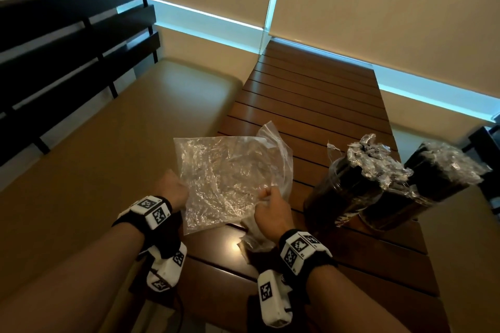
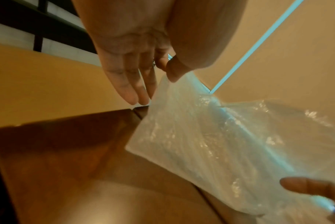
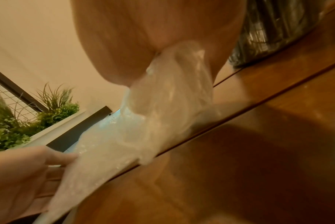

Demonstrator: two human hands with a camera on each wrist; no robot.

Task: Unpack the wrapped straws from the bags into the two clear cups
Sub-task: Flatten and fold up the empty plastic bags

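Observation:
An empty, crinkled clear plastic bag hangs between both hands over the near left edge of the wooden table. My left hand pinches the bag's left edge between thumb and forefinger, its other fingers straight. My right hand grips the bunched right side of the bag. To the right stand two clear cups, both packed with dark wrapped straws whose shiny wrapper ends stick out on top.
Another crumpled clear bag lies on the table under my right wrist. A tan bench seat with a dark slatted backrest runs along the table's left. A green plant shows behind.

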